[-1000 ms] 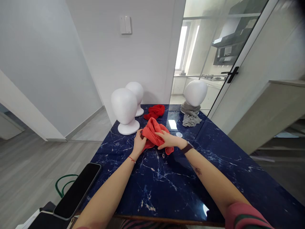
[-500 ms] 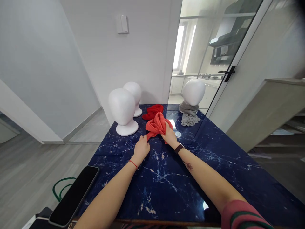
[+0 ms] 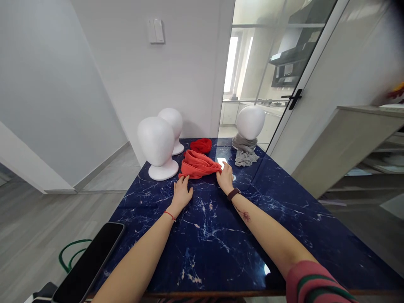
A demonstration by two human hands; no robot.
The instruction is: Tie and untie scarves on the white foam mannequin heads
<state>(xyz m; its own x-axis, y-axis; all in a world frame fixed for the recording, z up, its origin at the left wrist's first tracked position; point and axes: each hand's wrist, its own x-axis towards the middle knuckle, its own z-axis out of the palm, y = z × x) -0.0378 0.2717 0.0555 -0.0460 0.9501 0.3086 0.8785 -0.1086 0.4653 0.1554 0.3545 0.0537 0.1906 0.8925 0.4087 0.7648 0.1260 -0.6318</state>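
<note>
An orange-red cloth (image 3: 198, 165) lies stretched across the far middle of the dark blue marble table (image 3: 221, 235). My left hand (image 3: 182, 192) pinches the cloth's near left corner against the tabletop. At the cloth's right end my right hand (image 3: 226, 178) grips the fabric with curled fingers. A white foam mannequin head (image 3: 157, 145) stands just left of the cloth, with a second white head (image 3: 172, 126) behind it. A darker red cloth (image 3: 200, 145) sits bunched beyond the orange one.
A third white head (image 3: 250, 123) stands at the far right over a grey scarf (image 3: 244, 152). A black phone (image 3: 85, 265) overhangs the near left table corner. White wall behind, glass door (image 3: 284, 75) to the right, a green hoop (image 3: 67, 252) on the floor at left.
The cloth was lifted and bunched between both hands; now it is laid down farther away and pulled out flat and wide, with my hands apart at its two ends.
</note>
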